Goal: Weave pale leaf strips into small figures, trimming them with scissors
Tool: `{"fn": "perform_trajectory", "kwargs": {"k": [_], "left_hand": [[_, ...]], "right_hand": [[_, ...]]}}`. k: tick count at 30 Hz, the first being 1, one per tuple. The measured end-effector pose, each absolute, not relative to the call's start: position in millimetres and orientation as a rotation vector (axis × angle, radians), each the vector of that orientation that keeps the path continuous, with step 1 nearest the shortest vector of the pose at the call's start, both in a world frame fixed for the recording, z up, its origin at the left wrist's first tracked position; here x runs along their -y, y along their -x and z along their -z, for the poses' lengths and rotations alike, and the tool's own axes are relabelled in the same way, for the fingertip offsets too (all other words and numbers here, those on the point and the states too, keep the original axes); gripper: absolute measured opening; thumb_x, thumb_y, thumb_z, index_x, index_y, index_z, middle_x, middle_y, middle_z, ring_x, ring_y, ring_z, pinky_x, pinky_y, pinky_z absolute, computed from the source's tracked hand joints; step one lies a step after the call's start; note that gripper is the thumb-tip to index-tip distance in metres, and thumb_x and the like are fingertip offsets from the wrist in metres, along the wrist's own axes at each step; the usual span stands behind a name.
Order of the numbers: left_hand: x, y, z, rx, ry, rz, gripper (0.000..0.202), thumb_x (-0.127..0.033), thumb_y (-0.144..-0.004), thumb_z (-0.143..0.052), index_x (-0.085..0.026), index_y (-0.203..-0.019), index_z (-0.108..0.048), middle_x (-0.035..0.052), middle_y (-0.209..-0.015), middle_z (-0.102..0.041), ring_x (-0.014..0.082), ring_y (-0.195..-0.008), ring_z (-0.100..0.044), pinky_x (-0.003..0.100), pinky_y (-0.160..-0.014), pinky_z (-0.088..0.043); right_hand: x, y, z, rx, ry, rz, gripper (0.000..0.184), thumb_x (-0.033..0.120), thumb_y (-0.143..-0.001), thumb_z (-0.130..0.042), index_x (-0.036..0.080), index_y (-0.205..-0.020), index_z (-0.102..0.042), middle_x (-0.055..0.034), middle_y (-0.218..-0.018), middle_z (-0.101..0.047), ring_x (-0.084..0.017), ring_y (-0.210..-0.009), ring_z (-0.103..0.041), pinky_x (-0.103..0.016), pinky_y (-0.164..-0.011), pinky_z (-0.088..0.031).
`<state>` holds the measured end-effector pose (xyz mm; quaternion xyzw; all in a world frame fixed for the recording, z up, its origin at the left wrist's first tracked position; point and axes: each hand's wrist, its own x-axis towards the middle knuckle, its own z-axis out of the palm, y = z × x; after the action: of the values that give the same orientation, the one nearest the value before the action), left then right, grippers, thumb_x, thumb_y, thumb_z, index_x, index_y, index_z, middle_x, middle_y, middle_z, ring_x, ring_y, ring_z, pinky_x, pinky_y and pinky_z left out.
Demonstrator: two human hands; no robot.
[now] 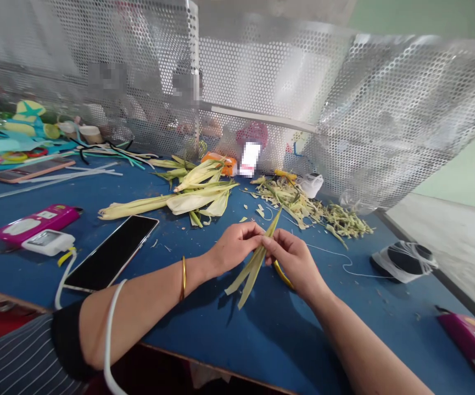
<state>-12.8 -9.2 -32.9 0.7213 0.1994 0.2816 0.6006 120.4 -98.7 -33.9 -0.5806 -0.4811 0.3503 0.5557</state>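
My left hand [236, 249] and my right hand [295, 262] meet over the table, fingers pinched on a pale green corn husk [252, 274]. Its pointed tip rises above the fingers, and the lower part is split into two tails hanging toward me. Beneath my right hand shows a curved yellow thing [282, 275], mostly hidden, so I cannot tell its kind or whether the hand grips it. Beyond my hands lies a pile of husk scraps [303, 203]. Larger whole corn husks [200, 200] lie farther left.
Left on the blue table [204, 340] are a black-screened phone [113, 252], a magenta device [35, 225] and a white cabled gadget [48, 241]. A wound thread bundle [404, 260] sits right, above another magenta device [471, 340]. A perforated metal screen [262, 71] stands behind.
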Motion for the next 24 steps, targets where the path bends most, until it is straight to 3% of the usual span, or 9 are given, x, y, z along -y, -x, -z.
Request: {"fn": "perform_trajectory", "kwargs": {"k": [6, 14, 24], "left_hand": [[9, 13, 34, -0.487, -1.793, -0.668, 0.024, -0.034, -0.090, -0.053, -0.018, -0.073, -0.056, -0.0028, -0.070, -0.057, 0.0121, -0.067, -0.050, 0.024, -0.068, -0.041], [8, 13, 31, -0.480, -1.888, -0.729, 0.028, -0.039, -0.092, -0.050, -0.019, -0.073, -0.054, -0.0017, -0.068, -0.056, 0.0130, -0.068, -0.052, 0.025, -0.067, -0.041], [2, 13, 36, -0.513, -1.921, -0.769, 0.027, -0.037, -0.093, -0.049, -0.019, -0.073, -0.053, -0.0025, -0.066, -0.058, 0.0121, -0.063, -0.052, 0.025, -0.065, -0.040]], "right_hand": [[96, -120, 38, 1.087, 1.316, -0.908, 0.041, 0.055, -0.074, -0.073, 0.018, -0.065, -0.058, 0.0030, -0.054, -0.057, -0.011, -0.050, -0.053, -0.024, -0.052, -0.043], [103, -121, 29, 0.864, 1.064, -1.233, 0.026, 0.038, -0.076, -0.077, 0.016, -0.069, -0.066, 0.0020, -0.058, -0.056, -0.008, -0.049, -0.048, -0.020, -0.048, -0.042], [107, -121, 18, 0.816, 0.772, -1.398, 0.027, 0.033, -0.078, -0.073, 0.018, -0.064, -0.055, 0.0049, -0.057, -0.046, -0.008, -0.046, -0.041, -0.024, -0.052, -0.040]]}}
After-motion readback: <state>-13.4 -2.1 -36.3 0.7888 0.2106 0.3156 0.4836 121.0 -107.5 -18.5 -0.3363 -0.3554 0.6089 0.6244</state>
